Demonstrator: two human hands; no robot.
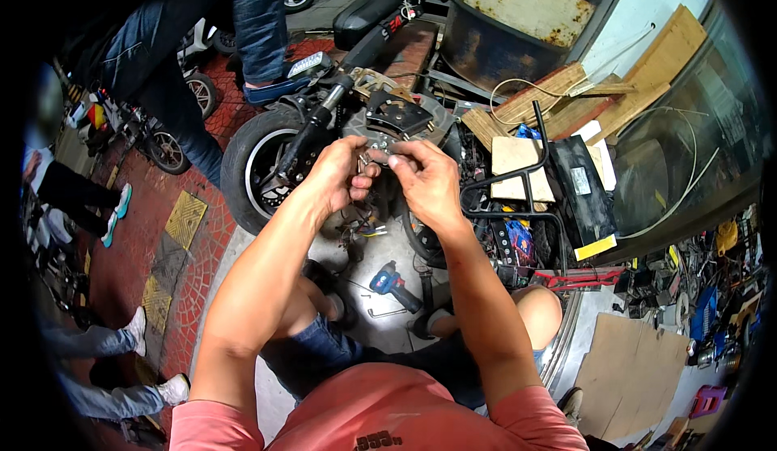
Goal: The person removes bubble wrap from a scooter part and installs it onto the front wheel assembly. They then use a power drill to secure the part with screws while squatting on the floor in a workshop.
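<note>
In front of me, my left hand (pixel 346 172) is closed, with several small shiny metal pieces (pixel 363 162) showing between its fingers. They look like bolts, but are too small to be sure. My right hand (pixel 425 180) meets it, thumb and fingers pinching a small metal piece (pixel 379 156). Both hands are over a partly stripped electric scooter, whose black front tyre (pixel 239 177) stands to the left. A black bracket plate (pixel 399 114) sits just beyond my fingers. Below, on the pale floor between my feet, lie a blue cordless driver (pixel 392 285) and an L-shaped hex key (pixel 387 313).
A rusty drum (pixel 518 26) stands at the back beside wooden boards (pixel 647 71). A black metal rack (pixel 518 180) and black panel (pixel 579 196) are right. Cardboard (pixel 631 374) and piled parts lie lower right. A person in jeans (pixel 261 26) stands close at the upper left.
</note>
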